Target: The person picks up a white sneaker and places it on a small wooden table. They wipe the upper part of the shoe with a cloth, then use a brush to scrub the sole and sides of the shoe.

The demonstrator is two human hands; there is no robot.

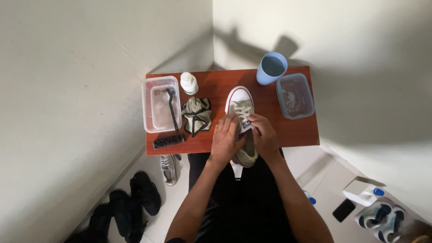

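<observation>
A beige canvas sneaker (240,108) with a white rubber toe and pale laces lies lengthwise in the middle of a small red-brown table (297,130), toe pointing away from me. My left hand (226,138) rests over the shoe's left side and opening, fingers curled on it. My right hand (264,135) grips the shoe's right side near the tongue, fingertips at the lowest laces. Both hands hide the heel part.
On the table: a clear tub (160,104) holding a thin brush, a white bottle (189,83), a crumpled cloth (196,114), a dark scrub brush (168,141), a blue cup (272,68), a blue-tinted tub (294,96). Shoes (145,192), a phone (344,209) and a jug (362,194) lie on the floor.
</observation>
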